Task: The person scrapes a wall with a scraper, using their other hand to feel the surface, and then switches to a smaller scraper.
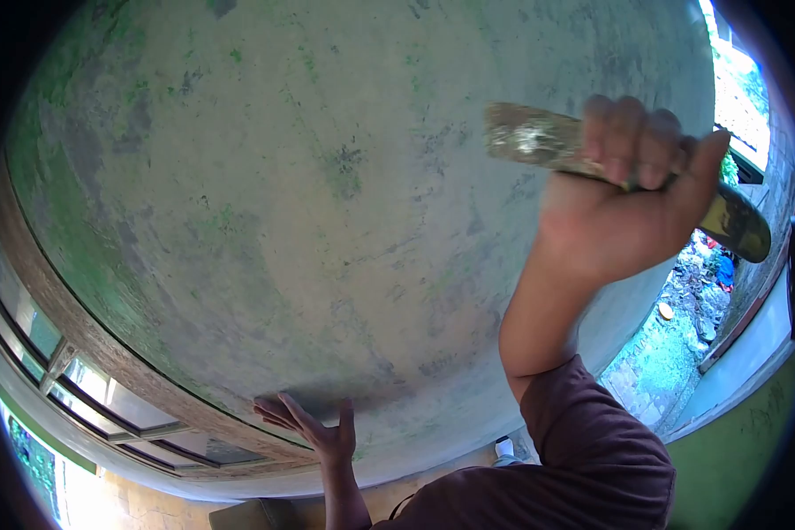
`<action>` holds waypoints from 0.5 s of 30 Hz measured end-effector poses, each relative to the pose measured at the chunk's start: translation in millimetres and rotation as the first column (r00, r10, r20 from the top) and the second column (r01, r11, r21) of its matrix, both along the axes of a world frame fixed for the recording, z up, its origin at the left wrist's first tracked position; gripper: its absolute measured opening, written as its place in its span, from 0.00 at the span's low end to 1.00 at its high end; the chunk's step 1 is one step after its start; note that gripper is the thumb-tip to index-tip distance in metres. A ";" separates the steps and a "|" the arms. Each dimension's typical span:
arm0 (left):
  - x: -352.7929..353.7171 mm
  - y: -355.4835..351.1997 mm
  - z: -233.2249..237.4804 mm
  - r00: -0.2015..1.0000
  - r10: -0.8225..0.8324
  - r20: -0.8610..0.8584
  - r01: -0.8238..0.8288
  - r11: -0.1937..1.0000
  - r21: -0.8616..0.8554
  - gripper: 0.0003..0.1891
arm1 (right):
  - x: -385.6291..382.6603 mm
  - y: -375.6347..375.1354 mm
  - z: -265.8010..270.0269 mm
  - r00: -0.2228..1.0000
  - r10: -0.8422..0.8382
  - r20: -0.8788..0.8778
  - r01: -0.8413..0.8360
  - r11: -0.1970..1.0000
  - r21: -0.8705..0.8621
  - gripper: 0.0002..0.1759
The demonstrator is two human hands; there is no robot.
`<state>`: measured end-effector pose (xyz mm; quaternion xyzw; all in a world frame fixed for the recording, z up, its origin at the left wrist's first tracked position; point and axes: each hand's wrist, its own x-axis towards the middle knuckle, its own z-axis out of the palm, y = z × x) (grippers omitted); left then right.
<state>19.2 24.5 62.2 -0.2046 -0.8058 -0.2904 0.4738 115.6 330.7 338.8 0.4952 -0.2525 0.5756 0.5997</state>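
Mottled wall (327, 230), with a scraper (534, 141) held up before it.
The wooden window frame (163, 384) is cut off at left. The right arm (548, 291) bends upward; the right hand (632, 208) curls round the scraper, hiding its middle, blade pointing left and slightly blurred. Lower down, the left hand (322, 431) is spread, thumb apart, perhaps resting on the wall; contact is hard to make out.

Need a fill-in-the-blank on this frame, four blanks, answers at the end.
The right hand grips a scraper whose handle is black and ____.
The scraper's blade points toward the picture's ____ edge.
The left hand, fingers extended, holds ____.
The wall shows grey and ____ patches.
Missing words: yellow; left; nothing; green.
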 end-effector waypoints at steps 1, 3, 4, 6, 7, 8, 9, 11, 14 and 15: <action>-0.5 0.0 0.1 1.000 0.008 -0.003 -0.008 1.000 -0.008 0.53 | 3.0 5.2 2.4 0.997 -0.026 -0.069 0.025 1.000 -0.007 0.22; -0.8 1.2 0.4 1.000 0.011 -0.002 -0.011 1.000 -0.001 0.53 | -5.0 7.9 8.4 0.999 -0.037 -0.020 0.036 0.998 -0.057 0.22; -0.4 1.1 0.1 1.000 0.017 0.002 -0.017 1.000 0.000 0.53 | -11.0 2.6 13.5 0.999 -0.041 0.024 0.044 0.994 -0.102 0.22; -0.4 1.3 -1.3 1.000 0.022 0.007 -0.022 1.000 0.000 0.53 | -10.4 1.9 15.4 0.997 -0.045 0.068 0.054 0.988 -0.147 0.21; -0.6 0.9 -1.9 1.000 0.028 0.012 -0.028 1.000 -0.002 0.53 | -3.7 6.4 13.6 0.997 0.038 0.063 -0.032 0.995 -0.099 0.21; -1.3 0.6 -2.3 1.000 0.025 0.011 -0.025 1.000 -0.002 0.53 | 1.8 11.5 12.0 0.991 0.120 0.061 -0.117 0.992 -0.049 0.20; -2.2 0.6 -2.7 1.000 0.031 0.002 -0.031 0.999 -0.006 0.53 | 4.8 17.1 10.5 0.991 0.118 0.060 -0.115 0.992 -0.046 0.20; -2.3 1.7 -2.2 0.999 0.040 -0.006 -0.040 0.999 -0.009 0.53 | 7.8 20.9 9.3 0.990 0.140 0.012 -0.139 0.989 -0.058 0.20; 1.2 1.1 -0.1 1.000 0.021 0.004 -0.021 1.000 0.000 0.53 | -22.5 -4.0 17.7 0.986 0.060 0.153 -0.029 0.979 -0.201 0.20; 1.1 1.2 1.1 1.000 0.019 -0.006 -0.019 1.000 -0.010 0.53 | -16.1 -1.6 16.2 0.987 0.059 0.151 -0.028 0.979 -0.201 0.20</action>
